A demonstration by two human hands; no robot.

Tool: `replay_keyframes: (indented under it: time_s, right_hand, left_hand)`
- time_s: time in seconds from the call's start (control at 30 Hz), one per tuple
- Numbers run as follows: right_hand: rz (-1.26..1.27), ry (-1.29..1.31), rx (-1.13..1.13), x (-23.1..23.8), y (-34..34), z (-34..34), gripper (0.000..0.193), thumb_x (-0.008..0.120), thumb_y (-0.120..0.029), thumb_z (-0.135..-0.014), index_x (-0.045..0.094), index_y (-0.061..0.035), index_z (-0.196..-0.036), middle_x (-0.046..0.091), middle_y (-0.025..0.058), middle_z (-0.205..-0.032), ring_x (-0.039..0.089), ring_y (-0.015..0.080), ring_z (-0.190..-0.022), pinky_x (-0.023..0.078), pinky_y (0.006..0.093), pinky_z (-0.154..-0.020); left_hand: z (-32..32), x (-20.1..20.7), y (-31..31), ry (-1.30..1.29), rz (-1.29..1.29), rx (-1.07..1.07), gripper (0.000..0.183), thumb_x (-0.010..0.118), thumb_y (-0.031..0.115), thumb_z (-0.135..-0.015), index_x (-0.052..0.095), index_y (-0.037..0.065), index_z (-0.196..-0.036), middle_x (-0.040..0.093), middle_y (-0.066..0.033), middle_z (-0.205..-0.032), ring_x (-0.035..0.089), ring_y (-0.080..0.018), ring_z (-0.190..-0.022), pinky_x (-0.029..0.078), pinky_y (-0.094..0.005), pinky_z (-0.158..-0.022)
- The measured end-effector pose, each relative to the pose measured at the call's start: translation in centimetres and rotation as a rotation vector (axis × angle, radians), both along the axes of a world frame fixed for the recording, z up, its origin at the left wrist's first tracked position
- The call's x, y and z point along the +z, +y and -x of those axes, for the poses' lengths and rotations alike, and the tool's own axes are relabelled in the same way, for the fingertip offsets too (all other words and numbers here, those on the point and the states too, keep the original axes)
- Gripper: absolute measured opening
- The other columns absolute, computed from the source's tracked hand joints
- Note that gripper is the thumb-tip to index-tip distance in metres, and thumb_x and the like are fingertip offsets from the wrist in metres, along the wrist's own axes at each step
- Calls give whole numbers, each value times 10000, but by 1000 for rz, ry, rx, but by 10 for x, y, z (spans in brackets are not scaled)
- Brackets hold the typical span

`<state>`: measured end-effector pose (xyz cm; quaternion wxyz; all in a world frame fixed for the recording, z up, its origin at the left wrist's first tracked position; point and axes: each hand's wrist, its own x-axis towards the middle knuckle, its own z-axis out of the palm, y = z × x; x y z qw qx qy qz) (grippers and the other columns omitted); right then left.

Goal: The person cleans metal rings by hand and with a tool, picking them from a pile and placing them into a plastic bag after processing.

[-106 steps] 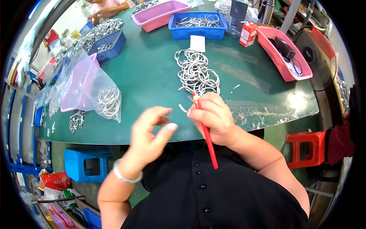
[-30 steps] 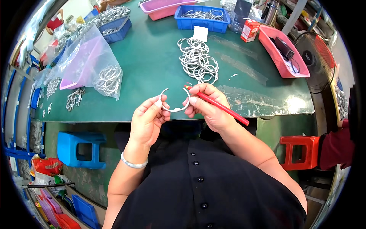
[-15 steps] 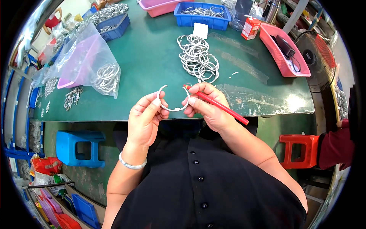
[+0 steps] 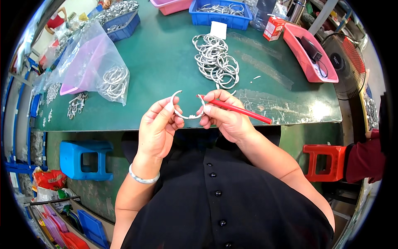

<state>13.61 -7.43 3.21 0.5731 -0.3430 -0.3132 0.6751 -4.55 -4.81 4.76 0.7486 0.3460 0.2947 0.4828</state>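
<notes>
Above the table's near edge, an open silver bangle (image 4: 191, 117) is held between my two hands, its gap facing away from me. My left hand (image 4: 158, 122) pinches the left side between thumb and fingers. The right side is gripped by my right hand (image 4: 227, 115), which also holds a slim red stick (image 4: 248, 113) slanting down to the right. The stick's tip is by the bangle's right end; whether they touch I cannot tell. Beyond my hands lies a heap of similar silver bangles (image 4: 215, 58) on the green table (image 4: 161, 54).
A plastic bag with bangles (image 4: 114, 83) and small metal pieces (image 4: 77, 105) are at left. Blue bins (image 4: 219, 18) and a pink basket (image 4: 309, 52) stand farther back. A fan (image 4: 344, 62), a red stool (image 4: 323, 162) and a blue stool (image 4: 85, 159) flank the table.
The red stick has swung to a flatter slant, and its tip has shifted slightly left and down at the bangle's right end. Both hands keep their grip almost in place.
</notes>
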Motion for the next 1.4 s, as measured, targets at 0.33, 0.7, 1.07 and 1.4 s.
replay_keyframes:
  time_s: [0.33,0.7,1.07,1.4]
  right_hand:
    - [-670,-586,-375,0,-11,8,226,612,40,-751,522,-34,-945,603,77,-801,611,165,-711,484,252,-642]
    - [-957,-834,-295,26,-17,9,274,646,62,-705,541,-15,-946,594,112,-793,601,212,-678,473,278,-598]
    - [-862,-751,-257,27,-14,8,250,627,79,-731,534,-3,-948,581,79,-820,594,138,-707,478,242,-635]
    - [-588,-406,-282,-9,-9,0,300,565,92,-773,488,-25,-1038,572,68,-872,581,133,-807,480,252,-730]
  left_hand:
    - [6,-21,-7,139,-381,100,226,472,40,-885,549,-4,-1092,590,-106,-937,589,-162,-780,488,-282,-718]
    - [-1,-32,-14,-53,-60,-25,250,461,93,-900,526,-1,-1122,602,-84,-894,588,-141,-742,497,-284,-707]
    - [-5,-32,-14,-57,48,-121,231,452,103,-905,538,1,-1094,611,-63,-857,587,-130,-720,503,-274,-691]
    - [-4,-22,-16,346,-546,217,235,557,-22,-805,557,-21,-1041,577,-102,-898,571,-155,-740,474,-253,-673]
